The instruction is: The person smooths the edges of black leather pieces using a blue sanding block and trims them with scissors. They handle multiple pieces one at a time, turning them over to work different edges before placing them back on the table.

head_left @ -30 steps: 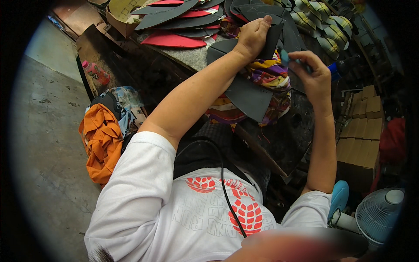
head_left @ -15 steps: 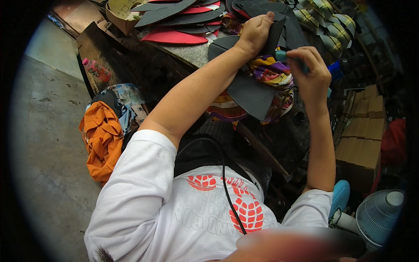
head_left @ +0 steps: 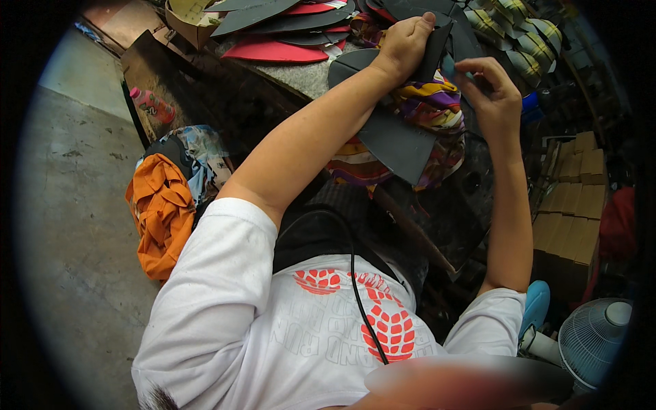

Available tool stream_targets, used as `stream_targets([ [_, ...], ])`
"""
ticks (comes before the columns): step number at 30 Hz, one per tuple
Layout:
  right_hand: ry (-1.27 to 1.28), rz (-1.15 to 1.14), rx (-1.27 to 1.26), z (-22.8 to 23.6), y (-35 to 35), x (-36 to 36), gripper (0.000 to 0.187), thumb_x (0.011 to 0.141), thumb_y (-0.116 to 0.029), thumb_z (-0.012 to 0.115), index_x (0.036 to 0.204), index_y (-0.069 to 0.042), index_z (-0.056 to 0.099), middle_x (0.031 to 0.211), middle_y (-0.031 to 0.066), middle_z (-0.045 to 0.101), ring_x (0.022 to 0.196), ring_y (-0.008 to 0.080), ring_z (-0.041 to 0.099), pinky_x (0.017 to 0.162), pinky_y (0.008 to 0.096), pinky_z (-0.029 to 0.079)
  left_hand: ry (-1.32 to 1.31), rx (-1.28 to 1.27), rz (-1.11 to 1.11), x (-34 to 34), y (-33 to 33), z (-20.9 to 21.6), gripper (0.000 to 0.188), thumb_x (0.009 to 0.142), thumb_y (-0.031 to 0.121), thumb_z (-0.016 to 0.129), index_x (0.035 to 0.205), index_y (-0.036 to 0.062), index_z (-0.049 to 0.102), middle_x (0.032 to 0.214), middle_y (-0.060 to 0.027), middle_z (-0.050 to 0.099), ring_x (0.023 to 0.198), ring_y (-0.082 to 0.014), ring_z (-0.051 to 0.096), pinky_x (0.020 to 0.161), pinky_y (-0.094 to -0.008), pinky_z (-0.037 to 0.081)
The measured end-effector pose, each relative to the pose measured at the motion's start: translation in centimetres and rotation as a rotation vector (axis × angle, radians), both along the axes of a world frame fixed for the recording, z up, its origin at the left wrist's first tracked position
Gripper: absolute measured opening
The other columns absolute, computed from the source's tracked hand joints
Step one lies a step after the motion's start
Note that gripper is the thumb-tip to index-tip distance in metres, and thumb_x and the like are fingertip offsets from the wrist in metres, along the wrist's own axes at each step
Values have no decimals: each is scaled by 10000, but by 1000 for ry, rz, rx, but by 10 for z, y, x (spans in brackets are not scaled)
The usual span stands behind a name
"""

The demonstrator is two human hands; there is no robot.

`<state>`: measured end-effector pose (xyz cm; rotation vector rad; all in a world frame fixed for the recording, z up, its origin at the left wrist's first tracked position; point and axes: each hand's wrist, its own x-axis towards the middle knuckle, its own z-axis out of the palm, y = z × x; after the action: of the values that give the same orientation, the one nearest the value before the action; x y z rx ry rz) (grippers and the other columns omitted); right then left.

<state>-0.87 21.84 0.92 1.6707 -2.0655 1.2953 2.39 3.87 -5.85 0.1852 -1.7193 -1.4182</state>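
Observation:
My left hand (head_left: 403,42) grips the upper edge of a dark grey rubber sheet (head_left: 400,140) that hangs down over my lap. Close beside it on the right, my right hand (head_left: 493,92) is closed around a small teal-handled tool (head_left: 449,66) held against the sheet's edge. A colourful patterned cloth (head_left: 437,106) lies bunched under the sheet. Both forearms reach up from my white printed shirt.
Red and dark sole-shaped cutouts (head_left: 277,49) lie on the bench ahead. Stacked striped pieces (head_left: 509,27) are at top right. An orange cloth (head_left: 160,215) and a bottle (head_left: 152,106) lie on the floor left. Cardboard boxes (head_left: 570,198) and a fan (head_left: 594,338) stand right.
My right hand has moved up and closer to the left hand along the sheet's edge. The left hand keeps its hold.

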Motion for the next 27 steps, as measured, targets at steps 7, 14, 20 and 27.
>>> stream_targets([
  [7, -514, -57, -118, 26, 32, -5, 191, 942, -151, 664, 1068, -10, 634, 916, 25, 638, 871, 68, 604, 769, 224, 491, -60, -263, 177, 0, 12, 0, 482, 1008, 459, 445, 877, 46, 655, 768, -184, 663, 771, -384, 640, 702, -458, 486],
  [14, -490, -120, -286, -1, -21, -13, 245, 965, -251, 634, 1095, -58, 556, 932, 17, 613, 822, 89, 561, 712, 254, 474, -167, -448, 327, -1, 16, -4, 423, 999, 433, 455, 878, 91, 672, 746, -179, 662, 794, -412, 648, 707, -508, 502],
  [20, 276, -519, -91, -35, -19, -27, 261, 972, -288, 613, 1109, -86, 522, 954, 75, 648, 841, 228, 648, 749, 357, 503, -62, -353, 302, -6, 5, -11, 356, 1004, 327, 489, 868, 25, 620, 787, -239, 628, 771, -434, 628, 656, -493, 486],
  [27, -104, -388, -298, -1, 35, -33, 230, 975, -226, 623, 1122, -56, 572, 921, 13, 606, 852, 59, 570, 759, 225, 477, -33, -328, 320, 0, 0, -3, 312, 1028, 316, 448, 936, 37, 555, 734, -235, 591, 743, -435, 617, 641, -483, 466],
])
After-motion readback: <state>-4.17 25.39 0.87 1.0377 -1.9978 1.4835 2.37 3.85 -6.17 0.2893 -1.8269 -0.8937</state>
